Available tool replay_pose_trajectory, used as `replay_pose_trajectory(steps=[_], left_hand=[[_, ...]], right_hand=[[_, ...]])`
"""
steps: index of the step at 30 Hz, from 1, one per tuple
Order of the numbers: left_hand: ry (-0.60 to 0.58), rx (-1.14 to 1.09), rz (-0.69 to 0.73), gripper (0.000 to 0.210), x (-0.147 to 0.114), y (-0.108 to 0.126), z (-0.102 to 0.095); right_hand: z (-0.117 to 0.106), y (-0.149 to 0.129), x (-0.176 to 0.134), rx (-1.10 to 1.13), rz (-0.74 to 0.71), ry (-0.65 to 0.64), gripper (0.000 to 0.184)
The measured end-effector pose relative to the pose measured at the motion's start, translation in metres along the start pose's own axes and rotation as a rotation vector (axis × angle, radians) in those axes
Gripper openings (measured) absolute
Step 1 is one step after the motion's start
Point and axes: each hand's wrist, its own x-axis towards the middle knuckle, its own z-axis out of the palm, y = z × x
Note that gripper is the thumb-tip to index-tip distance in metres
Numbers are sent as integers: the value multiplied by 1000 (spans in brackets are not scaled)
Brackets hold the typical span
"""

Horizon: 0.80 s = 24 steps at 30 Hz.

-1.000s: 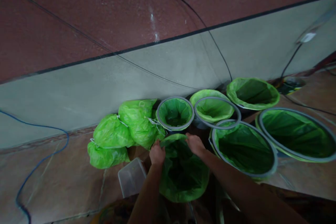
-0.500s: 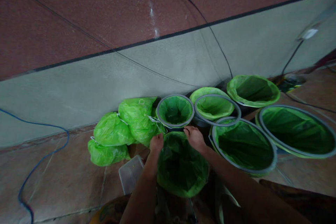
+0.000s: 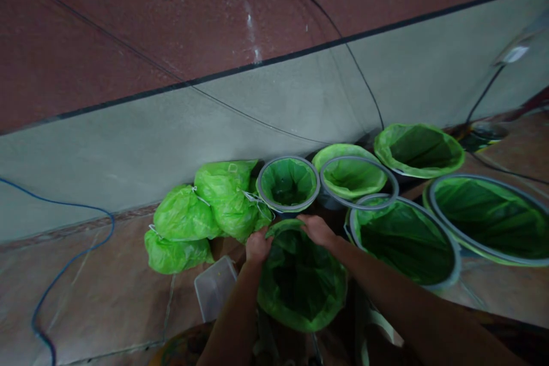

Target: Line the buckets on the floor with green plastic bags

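Observation:
In front of me stands a bin lined with a green plastic bag [image 3: 302, 314], its mouth facing up. My left hand [image 3: 258, 246] is closed on the bag's edge at the far left of the rim. At the far right of the same rim, my right hand [image 3: 316, 230] grips the bag's edge too. Between both hands a strip of the bag is folded over. Just beyond them is a smaller lined bin [image 3: 288, 209] with a grey ring round its mouth. Inside the near bin it is too dark to make out anything.
Tied green bags [image 3: 229, 197] are piled by the wall at left. A clear plastic container [image 3: 214, 287] lies near my left forearm. More lined bins [image 3: 405, 240] stand at right, several with grey rings. A blue cable [image 3: 71, 266] curves over the tiled floor.
The bag's far edge has been pulled up and folded between my hands, where it lay lower before. My hands have shifted slightly, and the view has moved a little.

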Motion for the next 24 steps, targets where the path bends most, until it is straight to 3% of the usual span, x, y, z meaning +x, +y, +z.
replay_pose_trajectory(steps=[5, 9, 12, 16, 24], left_hand=[[-76, -64, -20, 44, -4, -7, -5], [-7, -416, -41, 67, 0, -12, -7], [35, -587, -78, 50, 3, -12, -8], [24, -473, -57, 38, -3, -10, -3], [43, -246, -85, 39, -22, -12, 14]], right_hand=[[-6, -6, -5, -90, 143, -39, 38], [-12, -16, 7, 40, 74, 108, 47], [-13, -30, 23, 46, 31, 105, 40], [-5, -41, 37, -33, 4, 1, 39], [5, -22, 32, -16, -115, 32, 20]])
